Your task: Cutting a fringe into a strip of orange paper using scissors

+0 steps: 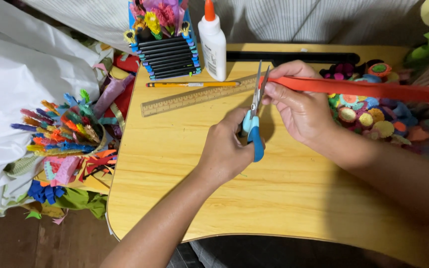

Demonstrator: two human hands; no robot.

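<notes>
left hand (224, 151) gripped blue-handled scissors (252, 130) over the bench (274, 198), blades open at the red paper strip (363, 89) pinched in right hand (299, 106), blue-black holder (167, 54) stuffed with paper flowers (157, 15), glue bottle (212, 42) beside it

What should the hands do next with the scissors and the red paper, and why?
Probably close the scissors for a snip. The left hand holds them with blades open at the end of the red paper strip, which the right hand pinches in place above the wooden table.
</notes>
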